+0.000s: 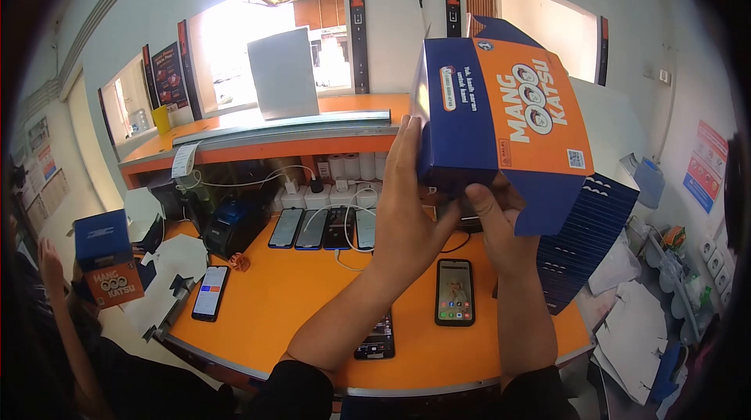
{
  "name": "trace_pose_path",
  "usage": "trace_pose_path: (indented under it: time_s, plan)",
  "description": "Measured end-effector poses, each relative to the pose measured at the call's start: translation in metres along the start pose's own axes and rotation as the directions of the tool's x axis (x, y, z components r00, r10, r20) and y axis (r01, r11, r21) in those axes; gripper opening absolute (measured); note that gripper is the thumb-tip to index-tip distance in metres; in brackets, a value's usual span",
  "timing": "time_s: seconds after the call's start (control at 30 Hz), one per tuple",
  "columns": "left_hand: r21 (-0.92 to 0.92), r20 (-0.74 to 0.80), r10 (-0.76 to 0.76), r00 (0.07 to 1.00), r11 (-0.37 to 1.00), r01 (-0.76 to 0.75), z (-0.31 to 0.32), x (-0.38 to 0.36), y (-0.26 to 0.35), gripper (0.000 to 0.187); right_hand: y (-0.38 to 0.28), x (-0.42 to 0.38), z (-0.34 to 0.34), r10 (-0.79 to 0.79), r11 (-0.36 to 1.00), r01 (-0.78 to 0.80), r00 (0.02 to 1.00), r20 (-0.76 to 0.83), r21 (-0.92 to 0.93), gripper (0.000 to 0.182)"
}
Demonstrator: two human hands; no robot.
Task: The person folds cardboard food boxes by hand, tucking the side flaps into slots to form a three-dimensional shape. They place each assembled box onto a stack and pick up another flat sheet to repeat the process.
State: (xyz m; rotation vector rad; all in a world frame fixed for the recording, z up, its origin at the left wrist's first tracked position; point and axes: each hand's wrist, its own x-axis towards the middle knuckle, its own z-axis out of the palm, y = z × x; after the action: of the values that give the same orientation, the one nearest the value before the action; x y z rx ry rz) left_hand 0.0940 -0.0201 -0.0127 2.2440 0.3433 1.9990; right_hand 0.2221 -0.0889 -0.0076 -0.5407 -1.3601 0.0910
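A blue and orange food box [532, 107] with "Mang Katsu" printed on it is raised in front of me, tilted, with flaps standing out at its top and lower right. My left hand [408, 209] presses along its left blue side, fingers pointing up. From below, my right hand [502, 224] grips the lower edge, its thumb on the near side and some fingers hidden behind the cardboard. Behind the right forearm stands a stack of folded blue boxes [587, 236].
Phones lie on the orange table [274, 342], including a black-cased phone [455, 292] beneath my arms. A black printer [232, 228] stands under the shelf [313, 134]. At left, another person's hand [51, 267] is beside a similar box [109, 260]. White cardboard sheets [634, 334] lie at right.
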Motion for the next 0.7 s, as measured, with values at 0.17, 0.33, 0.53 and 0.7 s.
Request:
trace_pose_path:
  time_s: [0.17,0.33,0.53,0.7]
  plan:
    - [-0.021,0.050,-0.026,0.998,0.999,0.027,0.001,-0.004,0.009,0.107,0.001,-0.002,-0.001,0.011,0.999,-0.008,0.997,-0.075,0.041,0.034]
    - [0.015,-0.005,0.102,0.995,0.995,-0.102,0.009,-0.008,0.018,0.107,0.022,-0.015,0.010,0.003,0.998,0.002,0.995,-0.101,0.057,0.034]
    - [-0.022,0.019,0.071,0.997,0.997,-0.071,0.003,-0.008,0.011,0.104,-0.002,-0.009,0.016,0.147,0.974,-0.143,0.989,-0.016,0.174,0.042]
    - [-0.190,0.065,-0.020,0.998,0.981,0.032,0.000,-0.006,0.009,0.100,0.023,-0.007,-0.002,-0.125,0.942,0.148,0.988,0.095,-0.302,0.043]
